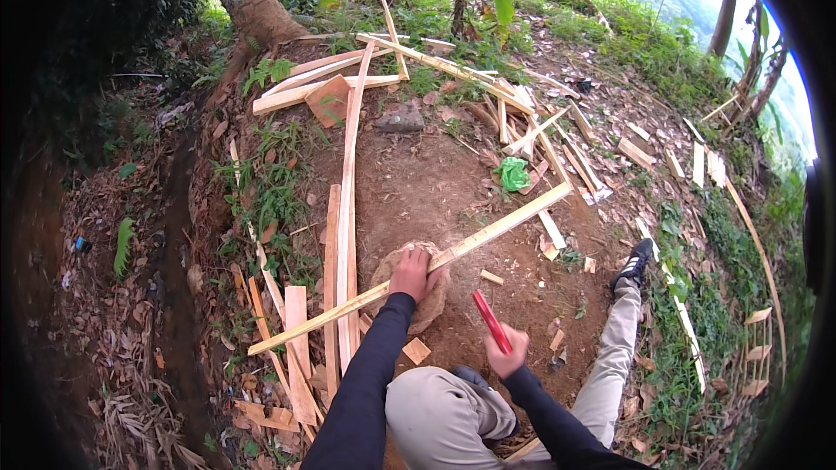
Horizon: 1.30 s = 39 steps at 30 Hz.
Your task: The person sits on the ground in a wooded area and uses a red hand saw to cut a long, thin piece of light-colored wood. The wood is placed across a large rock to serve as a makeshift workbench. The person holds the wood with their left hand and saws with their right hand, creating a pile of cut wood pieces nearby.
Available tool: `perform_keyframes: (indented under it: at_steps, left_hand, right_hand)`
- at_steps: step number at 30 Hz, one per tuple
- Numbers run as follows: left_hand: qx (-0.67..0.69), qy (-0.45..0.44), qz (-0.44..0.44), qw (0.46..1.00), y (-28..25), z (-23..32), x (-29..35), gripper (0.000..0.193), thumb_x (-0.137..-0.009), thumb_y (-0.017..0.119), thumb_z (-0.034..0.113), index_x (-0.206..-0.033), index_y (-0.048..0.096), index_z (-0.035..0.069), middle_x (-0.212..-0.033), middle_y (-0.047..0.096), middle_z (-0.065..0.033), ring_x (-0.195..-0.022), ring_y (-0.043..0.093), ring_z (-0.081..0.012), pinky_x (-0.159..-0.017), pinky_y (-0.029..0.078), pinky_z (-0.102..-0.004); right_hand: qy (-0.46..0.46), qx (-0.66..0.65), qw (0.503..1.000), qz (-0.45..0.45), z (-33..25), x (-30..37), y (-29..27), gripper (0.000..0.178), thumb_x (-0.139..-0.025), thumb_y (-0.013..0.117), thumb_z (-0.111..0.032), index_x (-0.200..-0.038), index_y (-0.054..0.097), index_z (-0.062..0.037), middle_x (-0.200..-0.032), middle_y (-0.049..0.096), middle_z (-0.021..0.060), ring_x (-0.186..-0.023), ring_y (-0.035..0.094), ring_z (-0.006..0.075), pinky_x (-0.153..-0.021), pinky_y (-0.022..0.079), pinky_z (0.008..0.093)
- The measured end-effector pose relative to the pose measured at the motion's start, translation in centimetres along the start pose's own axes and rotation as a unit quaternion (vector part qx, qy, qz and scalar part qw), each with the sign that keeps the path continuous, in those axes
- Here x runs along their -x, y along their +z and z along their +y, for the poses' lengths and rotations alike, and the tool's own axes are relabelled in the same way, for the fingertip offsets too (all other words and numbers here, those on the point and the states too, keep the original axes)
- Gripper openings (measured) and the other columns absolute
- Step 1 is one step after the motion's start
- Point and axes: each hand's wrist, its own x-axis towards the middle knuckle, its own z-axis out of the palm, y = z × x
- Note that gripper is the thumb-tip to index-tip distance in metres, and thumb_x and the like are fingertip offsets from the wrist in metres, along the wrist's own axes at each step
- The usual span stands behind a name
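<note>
The left hand [414, 273] grips a long, narrow wooden strip [498, 230], which lies slantwise across a rounded light-brown block [428, 314] on the bare soil [403, 183]. The right hand [509, 354] is closed around a red tool [489, 318], held near the strip but apart from it. A green plastic bag [512, 174] lies beyond the strip, beside scattered wooden offcuts.

at centre frame, a wooden strip [507, 221] lies across a stump [425, 313]; planks [347, 218] lie left of the stump, a plastic bag [514, 174] upper right, a stone [400, 118] above, a tree trunk [246, 2] at upper left.
</note>
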Motion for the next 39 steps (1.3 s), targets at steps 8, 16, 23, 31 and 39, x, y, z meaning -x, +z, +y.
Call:
perform_keyframes:
  at_steps: [8, 16, 23, 31, 39]
  left_hand:
    - [-0.014, 0.001, 0.015, 1.0, -0.2, -0.8, 0.5, 0.041, -0.083, 0.074, 0.034, -0.101, 0.058, 0.0, -0.101, 0.056, -0.0171, -0.101, 0.053, -0.0377, -0.09, 0.047, -0.0447]
    - [-0.005, 0.013, 0.015, 1.0, -0.6, 0.5, -0.5, 0.039, -0.084, 0.073, 0.034, -0.1, 0.058, 0.001, -0.098, 0.056, -0.0154, -0.099, 0.054, -0.0351, -0.087, 0.049, -0.0428]
    - [-0.002, -0.002, 0.013, 1.0, -0.2, -0.7, 0.5, 0.038, -0.083, 0.074, 0.034, -0.098, 0.059, 0.002, -0.098, 0.056, -0.0155, -0.098, 0.054, -0.0363, -0.085, 0.049, -0.0449]
    - [0.002, 0.02, 0.02, 1.0, -0.1, 0.5, -0.5, 0.04, -0.084, 0.073, 0.035, -0.099, 0.059, 0.001, -0.098, 0.056, -0.015, -0.098, 0.054, -0.0345, -0.086, 0.049, -0.0426]
    - [-0.025, 0.024, 0.027, 0.999, -0.4, -0.5, 0.1, 0.038, -0.083, 0.073, 0.032, -0.1, 0.058, 0.001, -0.098, 0.055, -0.0149, -0.099, 0.054, -0.0345, -0.086, 0.049, -0.0423]
  right_hand:
    - [0.0, 0.02, 1.0, -0.024, -1.2, 0.9, -1.4, 0.012, -0.077, 0.066, -0.006, -0.068, 0.058, -0.005, -0.051, 0.047, 0.0115, -0.043, 0.054, 0.023, -0.047, 0.041, 0.035]
    - [-0.023, -0.001, 1.0, -0.003, 1.4, -1.9, 2.2, 0.01, -0.076, 0.068, -0.009, -0.074, 0.059, -0.0055, -0.055, 0.05, 0.0158, -0.048, 0.057, 0.0325, -0.049, 0.044, 0.0383]
    - [0.02, 0.015, 0.999, -0.039, -1.6, 0.3, -1.7, 0.017, -0.076, 0.067, -0.006, -0.064, 0.055, -0.0046, -0.05, 0.045, 0.0111, -0.041, 0.052, 0.0214, -0.046, 0.04, 0.0349]
    - [-0.032, 0.028, 0.999, 0.016, 1.7, -3.0, 1.9, 0.019, -0.076, 0.069, -0.009, -0.066, 0.053, -0.0049, -0.052, 0.047, 0.0126, -0.044, 0.054, 0.026, -0.047, 0.042, 0.0361]
    - [0.012, 0.02, 1.0, -0.001, -0.3, 3.5, -3.1, 0.017, -0.075, 0.066, -0.005, -0.063, 0.054, -0.0049, -0.051, 0.047, 0.0102, -0.043, 0.053, 0.0203, -0.048, 0.042, 0.0338]
